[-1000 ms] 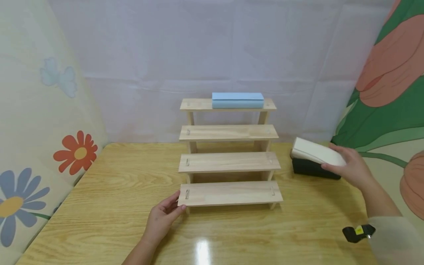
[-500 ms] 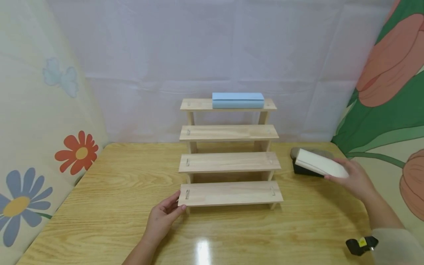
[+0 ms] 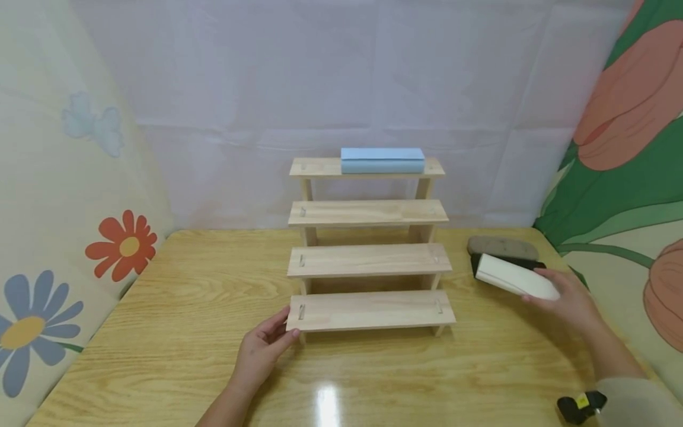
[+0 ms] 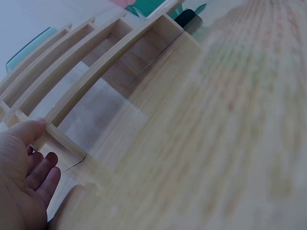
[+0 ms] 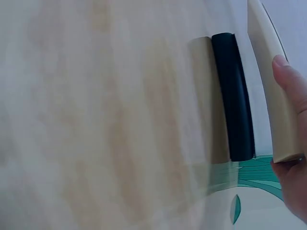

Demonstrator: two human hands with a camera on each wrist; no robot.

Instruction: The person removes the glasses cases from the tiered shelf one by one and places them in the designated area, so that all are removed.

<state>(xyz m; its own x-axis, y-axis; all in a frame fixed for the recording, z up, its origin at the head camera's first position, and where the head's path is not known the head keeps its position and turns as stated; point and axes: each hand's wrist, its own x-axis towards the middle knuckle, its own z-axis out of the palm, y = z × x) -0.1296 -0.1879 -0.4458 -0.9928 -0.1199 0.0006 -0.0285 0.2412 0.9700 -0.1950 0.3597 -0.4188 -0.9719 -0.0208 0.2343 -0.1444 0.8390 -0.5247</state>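
My right hand [image 3: 571, 299] holds a white glasses case [image 3: 514, 277] by its right end, over the table at the right. Its thumb lies along one face of the case in the right wrist view. My left hand [image 3: 260, 354] grips the left end of the lowest shelf of a four-tier wooden display stand [image 3: 370, 311], thumb at the front corner. On the top tier, toward its right side, lies a light blue glasses case [image 3: 382, 161]. Behind the white case are a black case [image 5: 232, 96] and a grey-brown case [image 3: 501, 245], the black one partly covered in the head view.
The wood-grain table [image 3: 203, 284] carries the stand at its middle. A white cloth backdrop [image 3: 240, 89] hangs behind it. Flower-printed cloths [image 3: 40, 178] stand at the left and right sides. A black wrist mount [image 3: 578, 408] sits at my right sleeve.
My right hand has lifted the white case off the black one and moved it toward me and slightly right, uncovering the grey-brown case. My left hand has stayed at the shelf.
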